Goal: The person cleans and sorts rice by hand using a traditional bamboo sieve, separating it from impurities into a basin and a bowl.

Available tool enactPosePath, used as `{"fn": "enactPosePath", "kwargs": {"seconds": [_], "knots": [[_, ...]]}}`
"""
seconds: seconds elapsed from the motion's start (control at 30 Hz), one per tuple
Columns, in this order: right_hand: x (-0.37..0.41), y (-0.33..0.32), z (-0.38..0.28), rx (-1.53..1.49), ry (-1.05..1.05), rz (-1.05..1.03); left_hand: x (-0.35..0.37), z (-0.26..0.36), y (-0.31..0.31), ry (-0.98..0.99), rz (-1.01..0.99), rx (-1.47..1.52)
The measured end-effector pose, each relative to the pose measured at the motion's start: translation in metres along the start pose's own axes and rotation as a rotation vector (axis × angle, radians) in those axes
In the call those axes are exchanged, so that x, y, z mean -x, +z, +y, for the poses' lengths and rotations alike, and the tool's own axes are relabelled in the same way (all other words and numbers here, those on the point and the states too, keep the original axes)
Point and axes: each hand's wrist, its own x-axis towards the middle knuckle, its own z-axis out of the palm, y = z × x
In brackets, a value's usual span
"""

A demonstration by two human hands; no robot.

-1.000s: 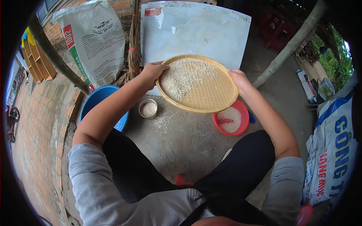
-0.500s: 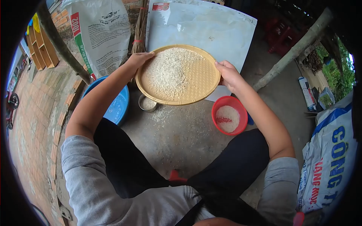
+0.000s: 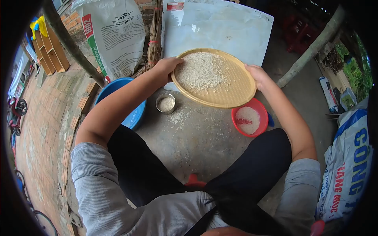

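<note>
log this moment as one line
left hand: grips woven tray rim | right hand: grips opposite rim | grain: heaped nearer left hand | floor: metal bowl, red bowl, both holding grain

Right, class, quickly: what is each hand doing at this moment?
Left hand: closed, holding the left edge of the round woven tray.
Right hand: closed, holding the right edge of the same tray.

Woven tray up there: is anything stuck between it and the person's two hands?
Nothing visible stands in the way: the left hand grips the woven tray directly at its left edge, the right hand at its right. The grains lie inside the rim; the tray hides whatever is underneath.
</note>
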Motion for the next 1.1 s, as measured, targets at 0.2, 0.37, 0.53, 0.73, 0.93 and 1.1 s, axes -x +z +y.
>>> {"fn": "enactPosePath", "kwargs": {"seconds": [0.2,0.37,0.53,0.73,0.93,1.1], "knots": [[0.049,0.045,-0.011,0.278,-0.157,0.116,-0.026,0.007,-0.048,-0.055,-0.204,-0.086],[0.014,-0.008,-0.003,0.03,-0.107,0.074,-0.037,-0.018,-0.009,0.104,-0.085,0.039],[0.028,0.009,-0.002,-0.005,-0.044,0.063,-0.027,0.001,-0.015,0.085,-0.121,-0.104],[0.019,-0.002,-0.001,0.146,-0.138,0.123,-0.024,-0.009,-0.012,0.07,-0.072,0.011],[0.028,0.002,-0.008,0.014,-0.041,0.084,-0.012,0.01,-0.007,0.125,-0.157,-0.081],[0.045,0.022,-0.014,0.099,-0.109,0.026,-0.02,0.003,-0.028,0.017,-0.152,-0.083]]}}
